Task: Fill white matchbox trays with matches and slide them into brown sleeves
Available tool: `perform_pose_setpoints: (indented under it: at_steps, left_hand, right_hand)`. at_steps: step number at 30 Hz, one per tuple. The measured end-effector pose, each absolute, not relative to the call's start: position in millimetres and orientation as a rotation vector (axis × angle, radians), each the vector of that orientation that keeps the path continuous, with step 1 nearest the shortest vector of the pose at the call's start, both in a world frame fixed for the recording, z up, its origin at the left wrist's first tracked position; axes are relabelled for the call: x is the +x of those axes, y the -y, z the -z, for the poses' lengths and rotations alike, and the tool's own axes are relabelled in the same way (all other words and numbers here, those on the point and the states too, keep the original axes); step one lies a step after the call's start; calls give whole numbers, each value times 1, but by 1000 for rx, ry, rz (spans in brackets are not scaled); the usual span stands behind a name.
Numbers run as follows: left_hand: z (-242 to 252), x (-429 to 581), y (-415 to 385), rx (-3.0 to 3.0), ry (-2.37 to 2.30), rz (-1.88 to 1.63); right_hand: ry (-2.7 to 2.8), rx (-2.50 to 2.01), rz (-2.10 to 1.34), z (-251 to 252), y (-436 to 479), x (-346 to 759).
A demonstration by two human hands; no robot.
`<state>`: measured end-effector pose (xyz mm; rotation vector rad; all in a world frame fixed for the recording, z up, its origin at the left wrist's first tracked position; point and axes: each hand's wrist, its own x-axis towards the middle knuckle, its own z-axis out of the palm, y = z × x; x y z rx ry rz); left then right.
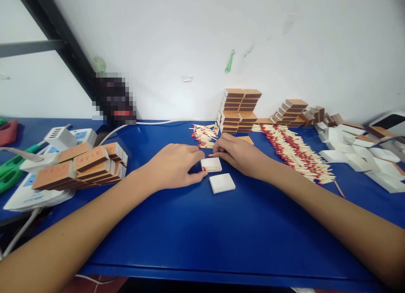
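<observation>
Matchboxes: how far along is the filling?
Done: closed brown boxes stacked at left, with a back stack. In hand: the left hand and right hand work a white tray with matches in it. Left: a long heap of loose matches and many spare white trays at right.

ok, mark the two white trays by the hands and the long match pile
farther white tray [211, 163]: head view, middle of its top face
nearer white tray [222, 183]: head view, middle of its top face
long match pile [294, 151]: head view, middle of the row
</observation>
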<state>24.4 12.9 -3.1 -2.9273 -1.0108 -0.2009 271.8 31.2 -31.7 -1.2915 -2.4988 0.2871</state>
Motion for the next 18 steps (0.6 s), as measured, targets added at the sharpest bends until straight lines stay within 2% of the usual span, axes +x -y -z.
perform_pose_setpoints:
  at_steps: [6,18]
  left_hand:
    - [0,26,-12,-2915,1063,178]
    - [-1,26,-14,-2914,1095,196]
  right_hand:
    - [2486,-1381,-207,28,-30,273]
    - [2423,-1222,-200,15,-2,261]
